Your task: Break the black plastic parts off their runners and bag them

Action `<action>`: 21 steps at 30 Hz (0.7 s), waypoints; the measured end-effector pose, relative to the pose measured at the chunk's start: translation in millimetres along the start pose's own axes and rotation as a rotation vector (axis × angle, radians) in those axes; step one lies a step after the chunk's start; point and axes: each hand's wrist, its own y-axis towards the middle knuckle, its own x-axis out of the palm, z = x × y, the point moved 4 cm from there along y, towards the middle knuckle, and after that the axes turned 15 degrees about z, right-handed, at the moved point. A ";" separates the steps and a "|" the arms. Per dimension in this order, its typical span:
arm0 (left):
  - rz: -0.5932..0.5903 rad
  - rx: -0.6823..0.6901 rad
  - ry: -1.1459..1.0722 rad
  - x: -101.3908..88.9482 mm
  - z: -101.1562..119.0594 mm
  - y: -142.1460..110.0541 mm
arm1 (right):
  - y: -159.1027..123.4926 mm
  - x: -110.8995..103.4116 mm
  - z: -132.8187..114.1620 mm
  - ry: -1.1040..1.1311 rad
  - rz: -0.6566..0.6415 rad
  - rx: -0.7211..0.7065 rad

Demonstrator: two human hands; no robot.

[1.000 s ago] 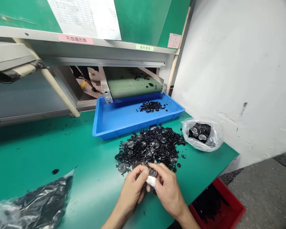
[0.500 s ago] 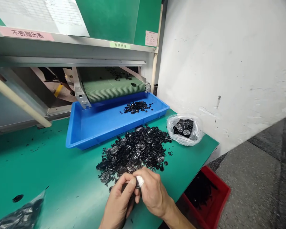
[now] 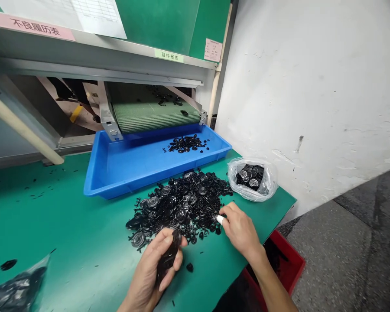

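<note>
Green work surface (image 3: 52,216) fills the lower left of the head view, flecked with small black scraps, and its far side meets a scuffed white wall (image 3: 312,108). Grey concrete floor (image 3: 344,264) lies beyond its right edge. Over the back of the surface runs a metal shelf (image 3: 84,54) with a pink label (image 3: 32,26) on its front, and beneath that a green mesh conveyor belt (image 3: 152,115) slopes down to a blue plastic tray (image 3: 123,160), with a few dark pieces on the belt.

The tray holds a small heap of black moulded discs (image 3: 186,144) with their runners. A much larger loose pile of the same parts (image 3: 178,206) lies on the surface just in front of the tray. A clear plastic bag (image 3: 269,182) with more discs inside sits to the right of that pile, near the wall. A dark-filled plastic bag (image 3: 16,292) lies at the lower left corner, and a red crate (image 3: 287,260) with dark contents sits low beyond the surface's right edge.

The left hand (image 3: 151,271) sits at the pile's near edge, curled around a dark strip of parts (image 3: 168,255). The right hand (image 3: 242,229) reaches to the pile's right edge with its fingers bunched, one fingertip wrapped in a white bandage (image 3: 220,219); whether it pinches anything is too small to tell.
</note>
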 end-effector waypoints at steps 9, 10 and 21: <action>0.024 0.018 -0.141 -1.1 4.5 3.5 | 6.9 10.5 -4.2 0.005 -0.114 -0.175; 0.051 0.010 -0.167 -1.0 5.4 2.9 | 6.6 10.7 -3.4 0.011 -0.108 -0.173; 0.180 -0.127 -0.352 -6.2 2.1 7.5 | 8.5 2.9 3.2 0.398 0.025 -0.083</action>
